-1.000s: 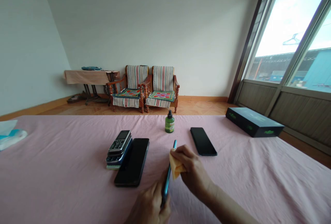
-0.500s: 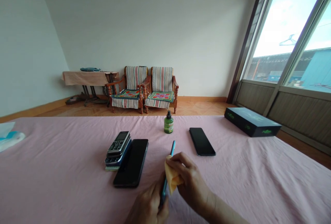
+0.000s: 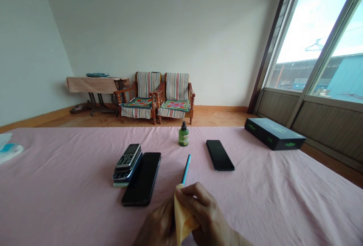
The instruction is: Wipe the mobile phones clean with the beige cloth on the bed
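My left hand (image 3: 159, 221) is closed around the lower end of a slim blue smartphone (image 3: 186, 170), which is turned edge-on to me. A yellow cloth (image 3: 183, 219) is pinched in my right hand (image 3: 202, 210) and pressed against the phone's edge. The cloth and my fingers hide the phone's lower part. Left of my hands lies a black smartphone (image 3: 144, 178), its screen facing up. Beside it, a silver keypad phone (image 3: 129, 157) rests on top of a blue keypad phone (image 3: 121, 176).
A green spray bottle (image 3: 183, 135) stands beyond my hands. Another black smartphone (image 3: 220, 155) lies to its right, and a black box (image 3: 275, 134) sits at the far right. A white-and-blue packet (image 3: 10, 151) is at the left edge of the pink cloth cover (image 3: 70, 185).
My right hand and the yellow cloth have slid down along the phone toward me, uncovering more of its upper edge. My left hand keeps its hold. The view has shifted slightly.
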Demonstrator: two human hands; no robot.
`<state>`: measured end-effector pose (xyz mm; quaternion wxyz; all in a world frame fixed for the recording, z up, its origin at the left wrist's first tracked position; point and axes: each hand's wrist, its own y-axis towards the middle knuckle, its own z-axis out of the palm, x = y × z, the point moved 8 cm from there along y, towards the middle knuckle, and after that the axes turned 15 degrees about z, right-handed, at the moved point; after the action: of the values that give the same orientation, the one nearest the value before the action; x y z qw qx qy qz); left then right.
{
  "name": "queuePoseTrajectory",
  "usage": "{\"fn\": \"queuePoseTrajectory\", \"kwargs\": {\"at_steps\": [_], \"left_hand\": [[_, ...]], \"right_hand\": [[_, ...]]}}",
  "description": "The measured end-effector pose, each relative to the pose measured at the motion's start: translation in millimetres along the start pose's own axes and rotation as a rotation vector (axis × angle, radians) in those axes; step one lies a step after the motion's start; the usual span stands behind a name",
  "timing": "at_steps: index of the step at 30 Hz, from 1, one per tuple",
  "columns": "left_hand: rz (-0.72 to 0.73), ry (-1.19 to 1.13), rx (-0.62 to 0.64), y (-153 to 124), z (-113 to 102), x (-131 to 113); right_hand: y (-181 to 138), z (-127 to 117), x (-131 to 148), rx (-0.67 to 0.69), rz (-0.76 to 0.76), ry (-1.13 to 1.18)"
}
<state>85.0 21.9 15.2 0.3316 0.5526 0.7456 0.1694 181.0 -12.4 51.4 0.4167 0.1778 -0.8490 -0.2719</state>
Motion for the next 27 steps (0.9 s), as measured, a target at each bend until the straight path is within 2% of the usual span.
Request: {"fn": "queuePoseTrajectory", "kwargs": {"at_steps": [3,9,12,15,18,20,23,27], "left_hand": [[-0.024,0.024,-0.008,-1.8,-1.2,1.3],[0.001,0.139,-0.032,-3.4,-5.1,0.5],[-0.012,0.137,-0.043,-3.8,-6.0,3.1],[-0.014,0.130,-0.055,-4.6,-5.4,4.5],[-0.033,0.079,-0.055,-3.8,-3.9,5.4],[-0.042,0.016,-0.034,-1.0,-3.5,3.9],[0.004,-0.086,0.041,6.4,-4.1,-5.8],[0.009,-0.073,0.028,10.0,-14.8,-11.7]], "right_hand": [[8.2,-0.3,-10.9,0.005,0.043,-0.008],[63.7,-15.0,-68.1,-0.131,0.239,-0.091],[75.2,-16.4,-75.4,-0.140,0.253,-0.104],[63.8,-14.6,-64.4,-0.129,0.246,-0.081],[37.2,-5.9,-38.9,-0.053,0.195,-0.033],[18.4,-0.5,-19.8,-0.014,0.143,-0.003],[-2.6,1.8,8.5,-0.010,-0.019,0.032],[-11.1,2.0,18.0,0.003,-0.067,0.043]]}}
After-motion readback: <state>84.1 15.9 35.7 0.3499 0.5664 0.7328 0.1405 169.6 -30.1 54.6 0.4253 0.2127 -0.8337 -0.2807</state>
